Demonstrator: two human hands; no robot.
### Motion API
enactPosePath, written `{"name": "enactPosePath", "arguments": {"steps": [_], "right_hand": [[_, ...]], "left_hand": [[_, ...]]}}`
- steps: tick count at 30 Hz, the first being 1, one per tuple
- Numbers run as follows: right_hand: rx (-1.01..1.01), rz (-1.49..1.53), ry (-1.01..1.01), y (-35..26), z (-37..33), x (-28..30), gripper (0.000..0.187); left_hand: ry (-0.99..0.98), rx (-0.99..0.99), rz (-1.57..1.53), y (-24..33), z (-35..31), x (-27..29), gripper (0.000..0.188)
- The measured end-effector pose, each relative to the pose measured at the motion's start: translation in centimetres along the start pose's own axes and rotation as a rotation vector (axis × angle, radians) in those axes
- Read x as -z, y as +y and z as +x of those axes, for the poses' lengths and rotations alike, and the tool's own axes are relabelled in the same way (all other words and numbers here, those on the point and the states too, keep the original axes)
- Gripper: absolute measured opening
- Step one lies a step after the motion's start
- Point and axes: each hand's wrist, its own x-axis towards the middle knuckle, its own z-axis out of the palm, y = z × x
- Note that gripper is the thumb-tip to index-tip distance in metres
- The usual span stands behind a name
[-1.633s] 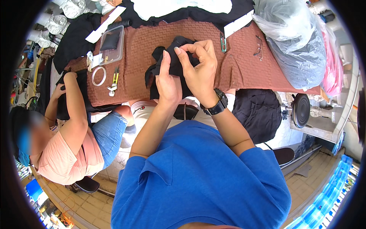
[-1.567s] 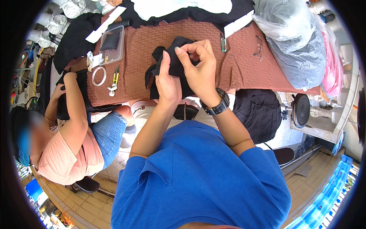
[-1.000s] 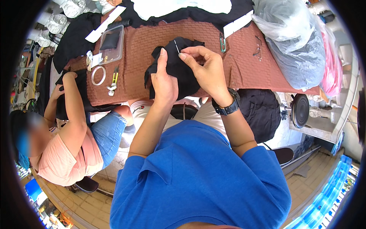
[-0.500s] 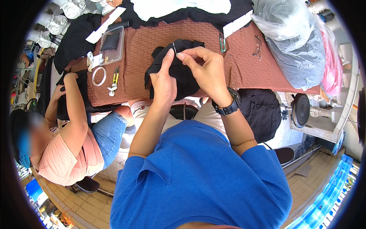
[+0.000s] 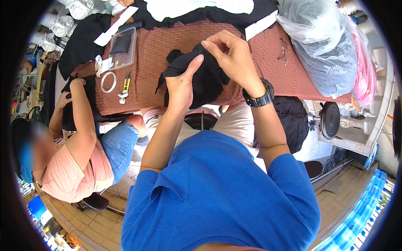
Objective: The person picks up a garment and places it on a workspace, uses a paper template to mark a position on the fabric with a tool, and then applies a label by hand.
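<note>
A piece of black cloth (image 5: 205, 85) is held up just over the near edge of the table. My left hand (image 5: 181, 90) grips it from the left, thumb lying on top and fingers hidden beneath. Above that thumb, my right hand (image 5: 232, 58) pinches thumb and forefinger together at the cloth's upper edge. Whatever lies in this pinch is too small to make out. A dark wristwatch (image 5: 260, 95) is on my right wrist.
A brown patterned cloth (image 5: 155, 50) covers the table. To the left lie a plastic box (image 5: 133, 52), a white ring (image 5: 109, 82) and a yellow-handled tool (image 5: 127, 81). Eyeglasses (image 5: 283, 51) and filled plastic bags (image 5: 326, 54) are at right. A co-worker (image 5: 77, 163) sits at left, handling dark fabric.
My right hand has shifted right and slightly up; my left thumb has moved right with the cloth. A thin bright line at the cloth's edge no longer shows. The green snips are now hidden.
</note>
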Motion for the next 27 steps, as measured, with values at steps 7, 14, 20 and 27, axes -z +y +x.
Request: {"name": "enactPosePath", "arguments": {"steps": [7,14,20,27], "right_hand": [[0.076,-0.096,-0.116,-1.4,0.3,0.2,0.013],[0.03,-0.1,-0.045,-0.7,-0.1,0.3,0.014],[0.076,-0.129,-0.119,-0.5,0.7,-0.2,0.013],[0.191,-0.278,-0.003,-2.1,-1.9,-1.5,0.008]], "left_hand": [[-0.014,-0.01,0.125,-0.4,0.2,0.4,0.019],[0.015,-0.025,0.112,0.3,0.2,0.7,0.02],[-0.005,-0.021,0.213,0.5,-0.3,0.1,0.019],[-0.018,0.028,0.082,0.0,0.1,1.0,0.02]]}}
